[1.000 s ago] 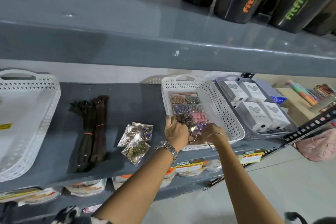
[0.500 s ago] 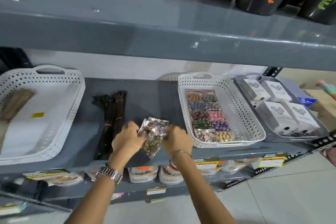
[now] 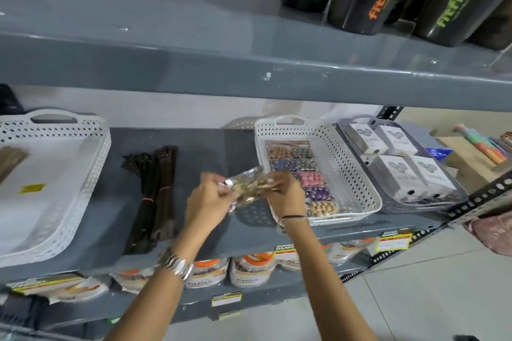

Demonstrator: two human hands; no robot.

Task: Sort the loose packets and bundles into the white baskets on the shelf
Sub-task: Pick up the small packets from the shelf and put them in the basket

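Between our left hand (image 3: 210, 196) and right hand (image 3: 286, 194), both pinching it, hangs seemingly one shiny packet (image 3: 250, 185); next, into the white basket (image 3: 360, 174) just right.

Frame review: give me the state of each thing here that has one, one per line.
Clear packets: lifted off the shelf, held between both hands.
Left hand: gripping the packets.
Right hand: gripping the packets.
Middle basket: partly filled, bead card flat inside.
Left basket: mostly bare, brownish item at its left edge.
Dark bundles: loose on the shelf, not yet sorted.
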